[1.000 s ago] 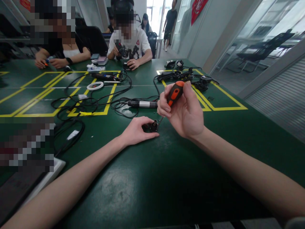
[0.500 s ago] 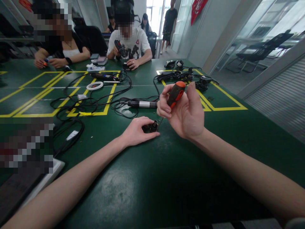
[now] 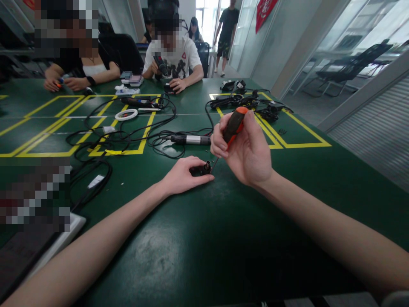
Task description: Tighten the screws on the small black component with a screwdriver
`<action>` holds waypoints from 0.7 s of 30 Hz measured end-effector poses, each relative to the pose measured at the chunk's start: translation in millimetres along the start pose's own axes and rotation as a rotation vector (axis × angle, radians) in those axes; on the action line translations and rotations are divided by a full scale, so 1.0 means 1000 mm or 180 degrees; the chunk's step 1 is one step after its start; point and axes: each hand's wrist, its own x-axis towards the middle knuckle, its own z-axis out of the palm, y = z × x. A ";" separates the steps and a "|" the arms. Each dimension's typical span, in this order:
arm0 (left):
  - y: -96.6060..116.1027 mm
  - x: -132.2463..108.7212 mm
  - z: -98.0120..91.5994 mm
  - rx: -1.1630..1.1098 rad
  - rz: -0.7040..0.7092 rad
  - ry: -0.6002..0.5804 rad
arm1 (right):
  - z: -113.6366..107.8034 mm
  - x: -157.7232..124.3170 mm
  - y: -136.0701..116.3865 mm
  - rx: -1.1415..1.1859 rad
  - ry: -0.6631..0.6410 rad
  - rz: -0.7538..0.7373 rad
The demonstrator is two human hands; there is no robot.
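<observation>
Part: small black part on the green table, pinned under the left hand.
Screwdriver: orange-handled screwdriver, tilted, tip at the part.
Right hand: right hand clenched round the handle.
Beyond: black cables, yellow tape lines, seated people.

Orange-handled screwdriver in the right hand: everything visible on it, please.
The orange-and-black screwdriver has a thick handle, plastic by its look, orange at the cap with black grip panels, and a thin dark metal shaft. It is tilted, cap up and right, tip down-left. The right hand wraps the handle with closed fingers. The tip sits at the small black cylindrical part that the left hand pins to the green table.
</observation>
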 end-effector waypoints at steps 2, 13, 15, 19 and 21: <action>-0.001 0.000 -0.001 -0.0084 -0.0035 -0.0036 | 0.000 0.000 0.001 0.0023 -0.0003 -0.0002; 0.003 -0.001 0.000 0.0072 0.0117 0.0014 | 0.001 0.001 0.000 -0.0039 0.0013 0.0023; 0.004 -0.001 0.000 0.0155 0.0155 0.0053 | 0.002 0.001 -0.001 -0.0057 0.0038 0.0033; 0.002 -0.002 -0.003 0.0497 0.0359 0.0103 | 0.002 0.001 -0.001 -0.0086 0.0061 0.0068; 0.000 -0.003 -0.005 0.0758 0.0511 0.0081 | 0.002 0.001 -0.001 -0.0079 0.0020 0.0071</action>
